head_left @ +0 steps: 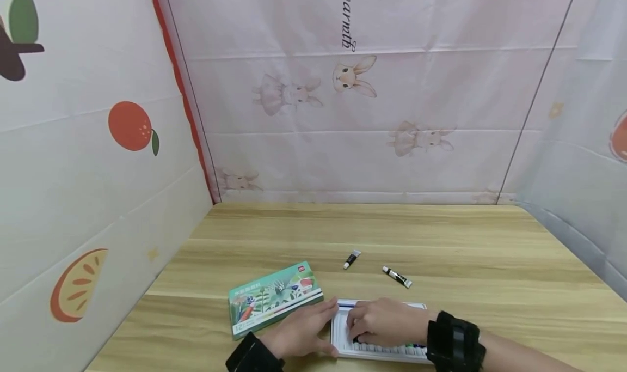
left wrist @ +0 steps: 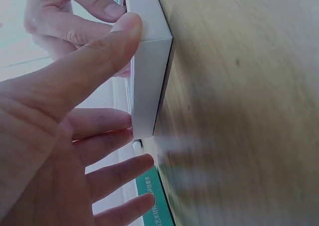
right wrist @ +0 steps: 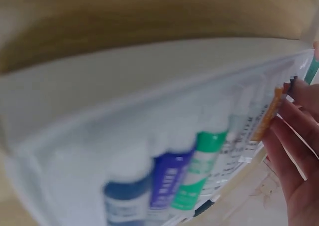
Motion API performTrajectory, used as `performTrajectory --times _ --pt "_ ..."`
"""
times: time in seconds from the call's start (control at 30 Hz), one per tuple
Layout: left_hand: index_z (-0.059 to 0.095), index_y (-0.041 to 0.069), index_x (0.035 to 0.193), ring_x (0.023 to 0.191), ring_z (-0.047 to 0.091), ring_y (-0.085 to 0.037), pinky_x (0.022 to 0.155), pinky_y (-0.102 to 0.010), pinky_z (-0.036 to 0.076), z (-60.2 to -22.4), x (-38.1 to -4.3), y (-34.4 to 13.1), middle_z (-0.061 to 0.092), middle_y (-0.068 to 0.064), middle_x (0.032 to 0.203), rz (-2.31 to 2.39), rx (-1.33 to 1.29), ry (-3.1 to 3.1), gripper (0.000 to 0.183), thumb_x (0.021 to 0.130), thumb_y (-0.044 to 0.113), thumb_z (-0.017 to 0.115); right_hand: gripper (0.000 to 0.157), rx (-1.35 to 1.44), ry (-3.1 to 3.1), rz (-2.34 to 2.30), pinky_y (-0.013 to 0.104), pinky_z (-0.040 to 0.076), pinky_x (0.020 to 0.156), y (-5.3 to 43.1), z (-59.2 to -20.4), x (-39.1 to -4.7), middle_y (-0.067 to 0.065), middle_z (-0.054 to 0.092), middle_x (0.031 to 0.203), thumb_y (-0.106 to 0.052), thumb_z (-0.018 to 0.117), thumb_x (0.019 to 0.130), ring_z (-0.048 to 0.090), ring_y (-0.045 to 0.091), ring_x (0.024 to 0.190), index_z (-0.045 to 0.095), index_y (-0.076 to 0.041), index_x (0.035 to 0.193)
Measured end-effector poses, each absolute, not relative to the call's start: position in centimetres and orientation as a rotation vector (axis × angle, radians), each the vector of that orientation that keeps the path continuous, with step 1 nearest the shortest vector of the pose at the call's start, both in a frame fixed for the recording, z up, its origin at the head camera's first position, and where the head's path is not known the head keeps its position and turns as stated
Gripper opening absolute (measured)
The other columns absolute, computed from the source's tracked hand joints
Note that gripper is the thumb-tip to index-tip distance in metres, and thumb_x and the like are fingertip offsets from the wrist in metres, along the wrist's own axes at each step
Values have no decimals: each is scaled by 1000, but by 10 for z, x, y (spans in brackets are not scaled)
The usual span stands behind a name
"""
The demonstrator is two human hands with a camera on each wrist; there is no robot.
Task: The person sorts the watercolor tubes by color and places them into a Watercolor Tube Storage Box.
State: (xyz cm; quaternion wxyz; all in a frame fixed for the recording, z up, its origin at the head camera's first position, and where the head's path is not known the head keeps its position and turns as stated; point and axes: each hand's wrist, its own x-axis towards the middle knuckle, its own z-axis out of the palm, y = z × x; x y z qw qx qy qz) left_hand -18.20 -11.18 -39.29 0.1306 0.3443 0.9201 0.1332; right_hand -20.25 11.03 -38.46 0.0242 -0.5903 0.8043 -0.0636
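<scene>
A white plastic paint tray [head_left: 340, 331] lies at the near edge of the table, with a row of paint tubes along its near side. My left hand [head_left: 301, 330] holds its left end, thumb at the near corner and two fingertips at the far one. My right hand [head_left: 384, 322] reaches over the tray, and its fingertips pinch a dark paint tube [right wrist: 293, 81] at the left of the row, mostly hidden by the fingers. Beside it lies an orange tube [right wrist: 269, 113]; green [right wrist: 200, 168], purple [right wrist: 170, 178] and dark blue [right wrist: 127, 198] tubes sit farther right.
A green paint box [head_left: 276, 298] with printed pictures lies left of the tray, close to my left hand. Two small black-and-white paint tubes, one upper [head_left: 351, 259] and one lower right [head_left: 397, 277], lie beyond the tray. Printed cloth walls [head_left: 313, 159] surround the wooden table.
</scene>
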Motion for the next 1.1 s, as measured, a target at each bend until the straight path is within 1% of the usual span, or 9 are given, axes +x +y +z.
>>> performTrajectory --times 0.2,0.3,0.47,0.6,0.73,0.8,0.83,1.0,1.1 --pt "42 5 142 137 42 -24 112 -39 43 -390 -182 -112 41 -13 153 370 954 2681 82 77 50 66 28 -1814 2608 -157 23 59 83 120 -374 -207 3 72 114 -12 62 87 64 13 106 68 -13 115" --pt "42 6 142 137 41 -24 112 -39 43 -389 -182 -111 41 -12 154 353 943 2685 83 77 51 66 30 -1720 2749 -167 27 61 84 136 -366 -224 9 72 114 -5 63 83 66 20 104 68 -10 112" --pt "41 6 143 138 41 -23 113 -39 42 -389 -184 -110 40 -12 154 340 926 2685 84 76 50 66 24 -1496 2971 -157 32 62 74 169 -364 -257 13 73 102 3 62 82 68 24 92 71 -4 103" --pt "41 6 143 138 40 -24 113 -39 42 -390 -182 -110 40 -13 154 352 933 2672 83 77 49 67 16 -1197 3038 -178 33 59 64 181 -380 -271 10 73 90 -6 65 82 66 20 77 72 -4 96" --pt "41 4 143 138 40 -24 112 -38 43 -393 -181 -110 40 -14 153 361 984 2650 82 78 48 66 8 -1021 3040 -207 25 46 54 182 -396 -273 1 66 74 -14 69 81 52 9 63 69 -7 82" --pt "41 5 143 138 40 -23 111 -37 43 -394 -180 -110 41 -14 153 367 993 2642 81 79 48 66 7 -1029 3059 -186 23 39 52 181 -401 -273 -2 60 69 -15 70 79 45 7 60 67 -9 77" --pt "41 5 143 138 41 -23 111 -37 43 -394 -180 -110 41 -13 153 370 990 2641 81 79 48 66 7 -1046 3068 -167 23 38 51 181 -403 -273 -3 59 67 -14 71 78 43 7 59 66 -9 75" --pt "42 6 142 138 41 -22 112 -37 43 -391 -181 -109 42 -12 153 359 964 2656 80 78 48 66 4 -1114 3077 -109 25 45 52 181 -403 -274 -1 62 70 -9 71 77 45 7 60 67 -10 76" --pt "42 6 142 138 41 -22 112 -37 43 -389 -181 -109 42 -11 153 351 952 2664 80 78 48 66 7 -1169 3068 -89 23 42 51 182 -400 -275 -3 58 68 -7 70 77 42 7 59 65 -10 74"
